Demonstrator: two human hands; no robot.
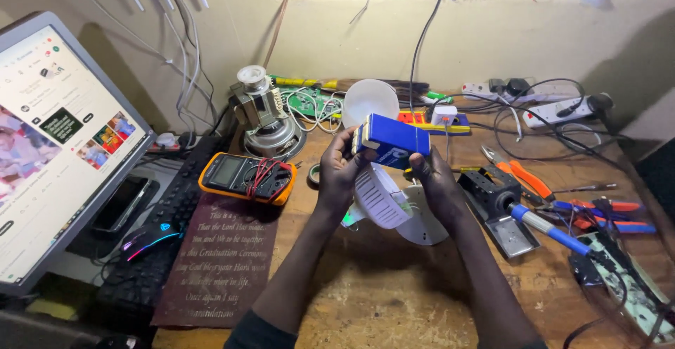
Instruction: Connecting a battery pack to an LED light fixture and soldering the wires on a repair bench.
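Blue-and-white carton [391, 142] is held above the middle of the wooden workbench [394, 300], gripped at its two ends: the left hand [340, 169] is closed round the left end, the right hand [430, 177] closed on the lower right corner. Directly beneath the hands lie the white ribbed bulb housing [382, 198] and a white round base plate [425, 226], both resting on the bench.

Left edge: a monitor [49, 145] is lit with a video page and stands tilted. In front of it sit a black keyboard [166, 212] and a mouse [149, 240] with coloured lights. A dark plaque [218, 268] with pale lettering lies flat at the bench's near left corner. An orange multimeter [245, 178] rests just behind the plaque, its red and black leads coiled on top. Behind that stands a small motor assembly [264, 117], with a green circuit board [309, 103] beside it.

Centre rear: a white dome diffuser [370, 101] stands against the wall [492, 39], which is pale, stained and hung with loose cables.

Right of the hands: a black soldering stand [496, 205], a blue-handled soldering iron [552, 233], orange-handled pliers [524, 174] and a cluster of red and blue screwdrivers [612, 217]. White power strips [555, 106] run along the rear right. Bench surface is bare, worn and scuffed wood
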